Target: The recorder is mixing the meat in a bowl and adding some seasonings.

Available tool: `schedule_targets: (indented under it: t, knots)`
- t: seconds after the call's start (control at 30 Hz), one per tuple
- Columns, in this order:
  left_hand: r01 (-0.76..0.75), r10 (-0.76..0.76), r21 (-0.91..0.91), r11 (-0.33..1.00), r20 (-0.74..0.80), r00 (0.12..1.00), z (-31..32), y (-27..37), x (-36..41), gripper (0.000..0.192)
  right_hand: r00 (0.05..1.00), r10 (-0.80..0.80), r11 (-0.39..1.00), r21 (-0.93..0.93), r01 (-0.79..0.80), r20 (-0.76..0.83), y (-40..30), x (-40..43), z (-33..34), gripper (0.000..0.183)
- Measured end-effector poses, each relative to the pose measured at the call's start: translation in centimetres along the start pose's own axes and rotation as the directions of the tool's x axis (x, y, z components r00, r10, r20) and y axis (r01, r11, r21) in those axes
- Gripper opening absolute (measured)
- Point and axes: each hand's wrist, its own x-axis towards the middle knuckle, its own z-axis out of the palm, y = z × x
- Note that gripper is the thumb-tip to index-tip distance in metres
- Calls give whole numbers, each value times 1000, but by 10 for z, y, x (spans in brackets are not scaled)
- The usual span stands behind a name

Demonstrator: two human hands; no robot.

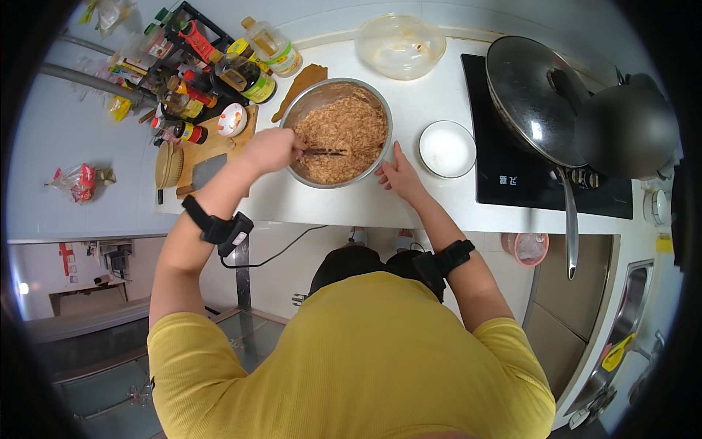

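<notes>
A steel mixing bowl (340,184) stands on the white counter, filled with a brownish, shredded or minced mixture (343,126). My left hand (274,151) reaches over the bowl's left rim, shut on dark chopsticks (326,152) whose far ends lie in the mixture. Just outside the lower right rim is my right hand (400,174), holding nothing, its fingers apart and close to the bowl; whether they touch it I cannot tell. A white bowl (447,149) with a dark rim stands to the right of that hand.
On the left are a wooden cutting board (189,159) with a cleaver (209,174), a small bowl (232,119) and crowded sauce bottles (258,82). A clear plastic bowl (403,46) sits at the back. To the right, a lidded wok (535,104) rests on the black cooktop (526,189), its handle overhanging the edge.
</notes>
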Motion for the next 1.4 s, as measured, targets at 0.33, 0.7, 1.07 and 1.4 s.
schedule_targets:
  t: [0.33, 0.7, 1.07, 1.4]
  knots:
    - [-84, 56, -246, 966, -118, 991, 17, 45, 18, 16, 999, -36, 999, -22, 35, -28, -8, 3, 5, 60]
    - [-66, -13, -268, 961, -284, 959, 59, 13, 34, 14, 972, 29, 999, -35, -38, -234, -13, -1, 15, 57]
    - [-114, 4, -445, 888, -242, 970, 83, -20, 27, 18, 956, 67, 978, -171, -120, -285, -21, 4, 26, 57]
    - [-112, -6, -471, 875, -241, 971, 82, 5, 22, 19, 971, 37, 989, -132, -69, -235, -22, 6, 27, 58]
